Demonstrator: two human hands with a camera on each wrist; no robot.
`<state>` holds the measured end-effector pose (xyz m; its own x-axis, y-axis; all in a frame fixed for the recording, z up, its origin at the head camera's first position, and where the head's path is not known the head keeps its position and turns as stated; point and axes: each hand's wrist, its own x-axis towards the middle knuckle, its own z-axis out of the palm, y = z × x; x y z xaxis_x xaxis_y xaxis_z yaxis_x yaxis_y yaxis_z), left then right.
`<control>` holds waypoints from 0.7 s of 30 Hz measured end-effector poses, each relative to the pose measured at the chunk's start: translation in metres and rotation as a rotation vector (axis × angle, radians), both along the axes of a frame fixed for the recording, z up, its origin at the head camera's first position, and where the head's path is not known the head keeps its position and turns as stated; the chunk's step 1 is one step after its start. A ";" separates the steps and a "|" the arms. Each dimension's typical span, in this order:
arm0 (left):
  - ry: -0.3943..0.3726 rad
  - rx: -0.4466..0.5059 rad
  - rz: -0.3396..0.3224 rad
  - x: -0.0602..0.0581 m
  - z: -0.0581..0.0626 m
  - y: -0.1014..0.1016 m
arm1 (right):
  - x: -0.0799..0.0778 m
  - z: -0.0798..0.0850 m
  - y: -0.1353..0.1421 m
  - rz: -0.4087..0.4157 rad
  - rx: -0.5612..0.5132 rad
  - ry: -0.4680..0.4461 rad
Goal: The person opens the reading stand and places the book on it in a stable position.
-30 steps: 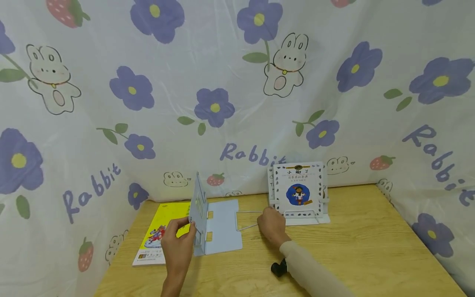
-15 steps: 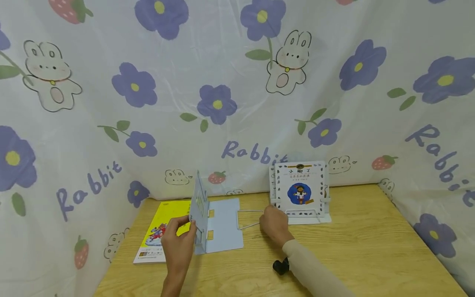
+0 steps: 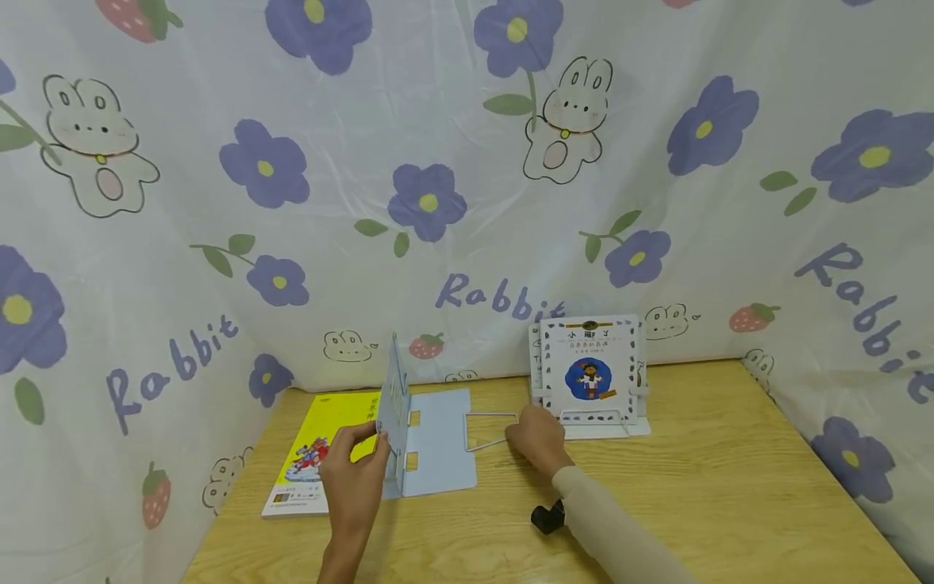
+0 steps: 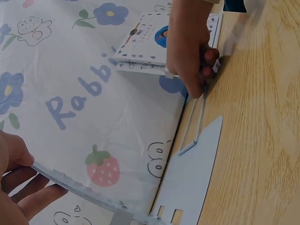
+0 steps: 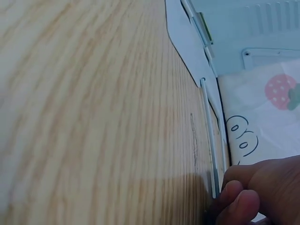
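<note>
A pale blue metal book stand (image 3: 441,442) stands unfolded on the table, its base plate flat and its slotted panel (image 3: 397,405) nearly upright. My left hand (image 3: 353,470) pinches the panel's outer edge between thumb and fingers. In the left wrist view those fingers (image 4: 40,197) sit on either side of the thin edge. A wire support (image 3: 492,414) reaches rightward from the base. My right hand (image 3: 538,438) grips its far end, fingers curled, low over the wood. The right wrist view shows the two wire rods (image 5: 209,131) running from the plate into that hand.
Behind my right hand, a white picture book (image 3: 587,365) leans on a second white stand (image 3: 640,427). A yellow book (image 3: 314,454) lies flat at the left, partly covered by the panel. A rabbit-print curtain (image 3: 496,243) borders the wooden table (image 3: 693,487) behind.
The upright panel has tilted slightly to the right with my left hand, showing more of the yellow book. My right hand keeps its hold on the wire, almost unmoved.
</note>
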<state>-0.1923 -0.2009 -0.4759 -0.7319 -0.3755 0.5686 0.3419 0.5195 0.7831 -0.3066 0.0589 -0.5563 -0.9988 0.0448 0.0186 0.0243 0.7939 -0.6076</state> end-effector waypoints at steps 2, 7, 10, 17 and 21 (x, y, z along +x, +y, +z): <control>0.008 0.000 -0.006 0.000 0.000 0.000 | 0.000 0.000 0.001 -0.011 -0.030 -0.029; 0.001 0.000 -0.005 -0.001 0.000 0.000 | 0.003 0.004 0.006 -0.014 -0.132 -0.108; -0.013 0.001 0.003 0.000 -0.001 0.000 | 0.004 0.007 0.008 -0.004 -0.183 -0.141; 0.003 -0.003 0.001 -0.001 -0.002 -0.001 | 0.005 0.016 0.012 0.092 -0.267 -0.136; 0.021 0.005 -0.004 0.000 -0.001 0.001 | 0.003 0.022 0.010 0.152 -0.303 -0.118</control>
